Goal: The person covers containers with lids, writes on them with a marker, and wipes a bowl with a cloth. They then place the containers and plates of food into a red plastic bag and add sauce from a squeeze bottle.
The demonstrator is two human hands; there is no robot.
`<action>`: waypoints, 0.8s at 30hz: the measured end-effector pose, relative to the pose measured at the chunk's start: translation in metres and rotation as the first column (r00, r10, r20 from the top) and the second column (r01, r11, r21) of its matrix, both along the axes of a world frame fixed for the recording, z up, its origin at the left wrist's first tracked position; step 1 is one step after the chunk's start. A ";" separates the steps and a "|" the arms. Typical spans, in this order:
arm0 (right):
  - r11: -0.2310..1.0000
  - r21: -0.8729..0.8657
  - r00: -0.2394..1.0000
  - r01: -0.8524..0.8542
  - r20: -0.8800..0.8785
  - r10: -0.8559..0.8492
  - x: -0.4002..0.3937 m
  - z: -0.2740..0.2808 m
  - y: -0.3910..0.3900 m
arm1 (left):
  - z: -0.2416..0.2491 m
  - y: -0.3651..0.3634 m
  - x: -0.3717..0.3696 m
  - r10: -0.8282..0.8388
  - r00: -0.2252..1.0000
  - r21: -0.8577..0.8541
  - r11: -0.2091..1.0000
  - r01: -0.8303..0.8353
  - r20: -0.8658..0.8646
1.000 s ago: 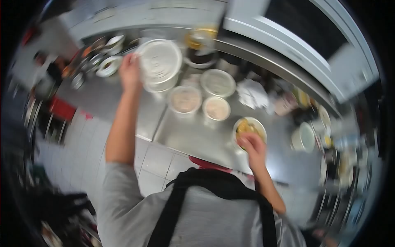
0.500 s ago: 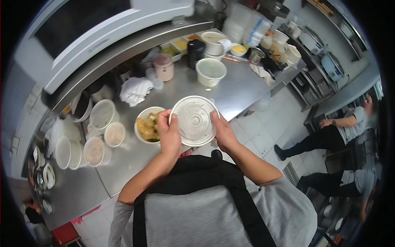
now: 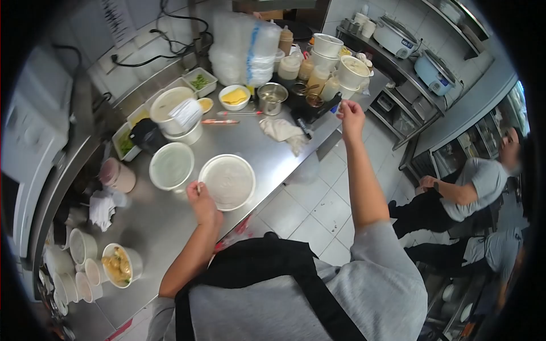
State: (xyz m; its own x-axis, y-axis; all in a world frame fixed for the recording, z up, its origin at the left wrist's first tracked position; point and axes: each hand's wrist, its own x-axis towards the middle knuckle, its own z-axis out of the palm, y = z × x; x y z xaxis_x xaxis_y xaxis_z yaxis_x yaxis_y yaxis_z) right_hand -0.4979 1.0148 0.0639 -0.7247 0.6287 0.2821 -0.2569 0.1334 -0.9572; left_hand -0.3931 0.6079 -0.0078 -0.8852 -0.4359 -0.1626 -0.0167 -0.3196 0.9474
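Note:
A round white lid (image 3: 228, 181) appears in front of me over the steel counter. My left hand (image 3: 205, 209) is closed, its thumb and fingertips pinched at the lid's left edge. Just left of it stands a tub with a pale green, translucent look (image 3: 172, 166). My right hand (image 3: 352, 118) is stretched far out to the right, fingers pinched together at the end of a black object (image 3: 324, 108) on the counter's edge; I cannot tell what is between them. At the lower left sits an uncovered bowl of yellow food (image 3: 120, 265) with bits of green.
Toward the back are a steel pot (image 3: 272, 98), a bowl of yellow slices (image 3: 234, 98), stacked plastic containers (image 3: 244, 54) and sauce bottles. A crumpled cloth (image 3: 282, 132) lies near the counter's edge. Two people stand at the right, one with a grey shirt (image 3: 483, 184).
The view has swung to the right. Both hands held the lid before; my right hand has let go and reached far right, while my left stays at the lid's edge.

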 end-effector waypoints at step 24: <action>0.939 0.019 0.870 -0.344 0.382 0.311 0.000 0.024 0.261 | 0.018 0.436 -0.164 -0.823 0.568 0.459 0.506 0.730 0.006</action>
State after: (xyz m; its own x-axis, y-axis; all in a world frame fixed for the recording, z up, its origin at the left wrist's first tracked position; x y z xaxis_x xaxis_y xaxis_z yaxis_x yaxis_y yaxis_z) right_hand -0.4982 1.2759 0.0882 -0.9463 0.3233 -0.0042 0.0682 0.1866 -0.9801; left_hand -0.5570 1.0443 0.0105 -0.7585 0.5498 -0.3497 -0.6038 -0.3913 0.6945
